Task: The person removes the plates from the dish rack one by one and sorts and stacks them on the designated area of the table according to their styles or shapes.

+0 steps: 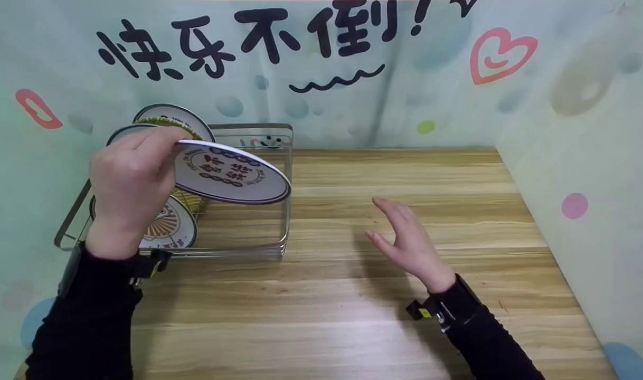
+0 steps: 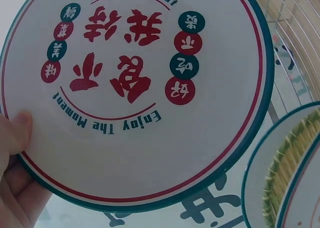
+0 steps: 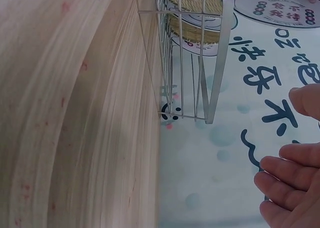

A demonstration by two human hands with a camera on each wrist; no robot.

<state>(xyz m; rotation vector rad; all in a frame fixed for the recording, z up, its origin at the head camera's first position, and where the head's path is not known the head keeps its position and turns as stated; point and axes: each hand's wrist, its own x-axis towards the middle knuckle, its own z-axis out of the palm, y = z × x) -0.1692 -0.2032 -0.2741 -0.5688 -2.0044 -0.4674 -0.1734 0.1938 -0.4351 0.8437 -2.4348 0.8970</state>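
My left hand (image 1: 134, 177) grips the edge of a white round plate (image 1: 232, 177) and holds it up, tilted, above a wire basket (image 1: 288, 211). Red characters and a red and dark green rim mark the plate's face in the left wrist view, where the thumb (image 2: 17, 133) lies on its edge. Inside the basket's left part stand more plates (image 1: 168, 229) and woven straw pieces (image 3: 197, 35), partly hidden behind the left hand. My right hand (image 1: 411, 243) hovers over the wooden table with fingers apart, touching nothing.
The wooden table (image 1: 395, 327) extends right of and in front of the basket. A pale printed cloth (image 1: 437, 105) with dark characters stands behind and along both sides.
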